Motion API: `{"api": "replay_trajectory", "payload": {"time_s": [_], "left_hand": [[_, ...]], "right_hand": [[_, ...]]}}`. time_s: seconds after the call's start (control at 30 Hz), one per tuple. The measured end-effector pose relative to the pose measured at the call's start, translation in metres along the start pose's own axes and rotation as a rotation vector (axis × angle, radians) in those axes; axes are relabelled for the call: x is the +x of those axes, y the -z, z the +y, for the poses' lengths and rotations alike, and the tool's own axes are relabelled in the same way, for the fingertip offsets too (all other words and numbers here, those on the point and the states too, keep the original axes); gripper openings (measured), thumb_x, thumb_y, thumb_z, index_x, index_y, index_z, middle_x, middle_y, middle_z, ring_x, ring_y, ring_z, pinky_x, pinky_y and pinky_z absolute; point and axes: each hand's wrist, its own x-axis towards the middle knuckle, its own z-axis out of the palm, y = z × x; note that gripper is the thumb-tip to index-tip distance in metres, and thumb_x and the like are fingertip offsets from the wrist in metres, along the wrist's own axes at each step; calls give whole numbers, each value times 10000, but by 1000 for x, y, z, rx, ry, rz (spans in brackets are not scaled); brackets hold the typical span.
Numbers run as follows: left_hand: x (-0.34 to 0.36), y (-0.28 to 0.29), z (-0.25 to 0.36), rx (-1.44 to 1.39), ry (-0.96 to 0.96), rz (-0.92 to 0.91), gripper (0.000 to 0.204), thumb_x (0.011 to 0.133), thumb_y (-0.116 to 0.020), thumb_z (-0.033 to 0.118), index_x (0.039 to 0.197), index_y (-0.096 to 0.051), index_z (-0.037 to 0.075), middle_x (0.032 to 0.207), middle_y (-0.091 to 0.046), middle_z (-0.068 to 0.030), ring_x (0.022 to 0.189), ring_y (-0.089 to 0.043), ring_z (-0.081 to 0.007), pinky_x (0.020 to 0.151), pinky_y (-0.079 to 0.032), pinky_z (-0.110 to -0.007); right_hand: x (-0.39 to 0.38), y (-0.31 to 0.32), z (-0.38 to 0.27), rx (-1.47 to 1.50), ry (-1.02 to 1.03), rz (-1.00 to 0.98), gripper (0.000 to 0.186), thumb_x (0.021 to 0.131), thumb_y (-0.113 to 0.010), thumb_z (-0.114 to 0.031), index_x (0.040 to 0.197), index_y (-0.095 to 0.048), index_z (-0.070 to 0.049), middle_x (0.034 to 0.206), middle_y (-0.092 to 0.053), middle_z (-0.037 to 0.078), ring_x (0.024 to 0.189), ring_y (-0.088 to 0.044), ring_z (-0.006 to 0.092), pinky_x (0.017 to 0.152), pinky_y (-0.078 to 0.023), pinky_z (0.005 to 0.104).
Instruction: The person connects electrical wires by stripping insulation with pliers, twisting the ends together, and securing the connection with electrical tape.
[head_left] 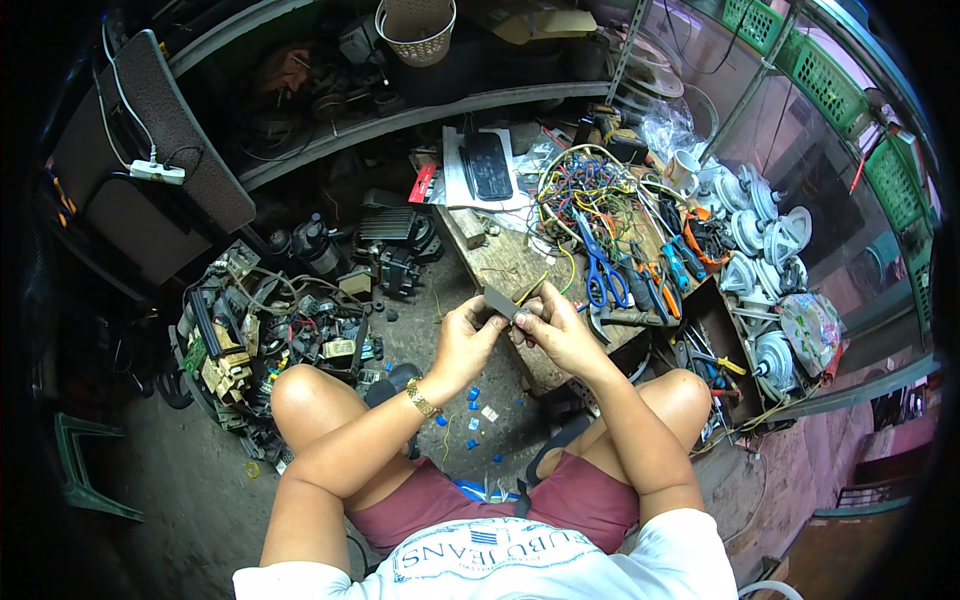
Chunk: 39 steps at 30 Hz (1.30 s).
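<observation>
My left hand (470, 335) pinches a flat grey metal piece (500, 302), perhaps a blade, in front of my lap. My right hand (548, 325) is closed at the piece's lower end, gripping a thin yellow wire (533, 287) against it; the exact contact is hidden by the fingers. Just beyond them is a worn wooden worktop (495, 262) carrying a tangle of coloured wires (585, 190), blue scissors (605, 275), several pliers (668, 295) and a black rectangular object (487, 165) on white material.
Piled electronic scrap (255, 340) lies left on the floor, with motors (390, 270) behind. White plastic wheels (775, 240) crowd the right, beside a tool box (715, 355). A shelf (400, 110) spans the back. A green stool (90, 465) stands lower left.
</observation>
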Motion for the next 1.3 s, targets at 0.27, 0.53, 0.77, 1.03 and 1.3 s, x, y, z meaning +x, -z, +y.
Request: {"api": "replay_trajectory", "payload": {"time_s": [0.27, 0.53, 0.77, 1.03, 1.3], "left_hand": [[-1, -2, 8, -109, 42, -105, 86, 871, -562, 13, 946, -592, -19, 852, -637, -47, 777, -578, -91, 715, -473, -249], [-2, 0, 25, 198, -42, -119, 131, 850, -537, -11, 972, -581, -28, 836, -645, -82, 784, -584, -104, 714, -465, -260], [-3, 0, 27, 194, -77, -138, 126, 860, -564, 28, 973, -586, -22, 831, -638, -58, 774, -556, -91, 710, -454, -254], [-10, 0, 11, 25, 37, -162, 120, 879, -592, 95, 959, -581, 6, 819, -601, -9, 702, -519, -69, 650, -440, -229], [-14, -2, 14, -131, 155, -119, 90, 882, -582, 82, 958, -572, 33, 843, -595, -15, 768, -533, -71, 696, -451, -241]], "right_hand": [[-3, -3, -7, -30, 8, 7, 192, 892, -564, -97, 1037, -451, -42, 794, -559, 27, 677, -528, 88, 581, -407, 221], [-4, -2, -17, -6, -38, 4, 170, 882, -532, -22, 1044, -483, -12, 794, -565, 28, 641, -526, 83, 559, -401, 210], [-3, 6, -13, 0, -76, -13, 146, 883, -550, -61, 1017, -501, -32, 736, -564, 16, 629, -519, 73, 551, -390, 205], [-3, 23, -12, 51, -134, -90, 190, 875, -607, -132, 987, -472, -59, 753, -548, 11, 616, -516, 77, 533, -398, 208], [-7, 4, -16, 38, -105, -108, 176, 891, -566, -75, 1007, -440, -34, 822, -561, 44, 672, -539, 90, 560, -400, 206]]}}
